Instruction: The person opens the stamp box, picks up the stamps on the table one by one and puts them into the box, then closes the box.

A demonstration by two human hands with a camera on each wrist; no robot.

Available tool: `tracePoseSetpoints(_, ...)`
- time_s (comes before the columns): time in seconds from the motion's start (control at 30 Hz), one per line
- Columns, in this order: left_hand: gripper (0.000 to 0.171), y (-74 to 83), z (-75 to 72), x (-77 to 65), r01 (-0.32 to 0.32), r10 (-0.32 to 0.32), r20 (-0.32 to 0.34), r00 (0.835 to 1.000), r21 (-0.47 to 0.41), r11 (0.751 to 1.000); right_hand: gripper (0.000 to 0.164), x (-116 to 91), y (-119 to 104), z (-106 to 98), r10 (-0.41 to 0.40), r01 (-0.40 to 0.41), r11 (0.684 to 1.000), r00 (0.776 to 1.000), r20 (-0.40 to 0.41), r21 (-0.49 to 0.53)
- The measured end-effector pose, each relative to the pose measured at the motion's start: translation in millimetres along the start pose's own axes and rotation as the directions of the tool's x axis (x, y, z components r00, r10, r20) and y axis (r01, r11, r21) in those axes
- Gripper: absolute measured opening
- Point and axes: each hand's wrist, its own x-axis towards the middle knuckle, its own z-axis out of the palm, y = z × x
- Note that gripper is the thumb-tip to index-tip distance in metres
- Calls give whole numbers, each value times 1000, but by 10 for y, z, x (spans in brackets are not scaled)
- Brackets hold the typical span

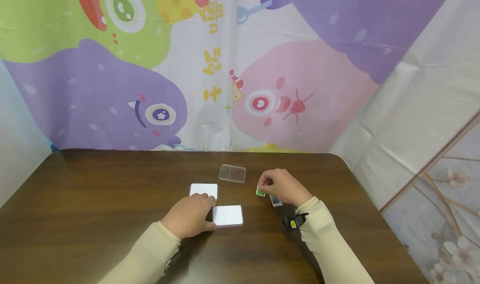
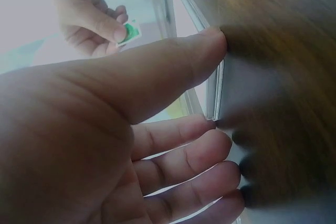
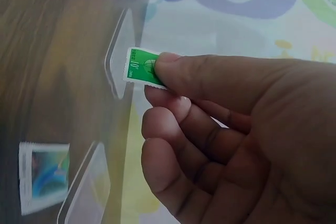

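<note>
My right hand (image 1: pixel 283 187) pinches a small green stamp (image 3: pixel 140 65) by one end between thumb and finger, above the right half of the table. A blue picture stamp (image 1: pixel 276 200) lies on the wood just below that hand. My left hand (image 1: pixel 191 215) lies low with relaxed fingers, thumb tip and index finger at two corners of a clear flat case with a white face (image 1: pixel 228 215). Its other fingertips overlap a second white-faced case (image 1: pixel 203 190) farther back. The underside of the green stamp is hidden.
A transparent lid-like plate (image 1: pixel 232 173) lies behind the cases on the dark wooden table (image 1: pixel 93 217). Another clear plate (image 3: pixel 86 187) shows beside the blue stamp in the right wrist view. A printed cartoon cloth (image 1: pixel 210 121) hangs at the table's back edge.
</note>
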Motion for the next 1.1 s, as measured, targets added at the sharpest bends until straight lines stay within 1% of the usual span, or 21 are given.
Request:
tracePoseSetpoints(0.2, 54, 5, -6, 5, -2, 2, -1, 1000, 1, 1000, 12, 89, -149, 113, -42, 42, 999, 997, 63, -2)
tracePoseSetpoints(0.3, 54, 14, -14, 2, 1, -1, -1, 1000, -1, 1000, 12, 120, -232, 193, -77, 77, 997, 991, 105, 2)
tracePoseSetpoints(0.4, 53, 18, -9, 5, 8, -8, 3, 1000, 1, 1000, 11, 148, -307, 273, -111, 106, 994, 982, 152, 38)
tracePoseSetpoints(0.57, 50, 15, 4, 16, 16, -16, 7, 1000, 11, 1000, 12, 188, -405, 380, -126, 114, 991, 967, 222, 69)
tracePoseSetpoints(0.73, 49, 19, 7, 22, 15, -15, 5, 1000, 12, 1000, 12, 205, -457, 438, -115, 99, 993, 953, 279, 71)
tracePoseSetpoints(0.87, 50, 19, 10, 23, 16, -16, 7, 1000, 20, 1000, 12, 204, -464, 457, -112, 103, 994, 950, 291, 45)
tracePoseSetpoints(1.1, 51, 8, 13, 32, 17, -17, 7, 1000, 19, 1000, 15, 190, -489, 507, -96, 112, 992, 961, 260, -49)
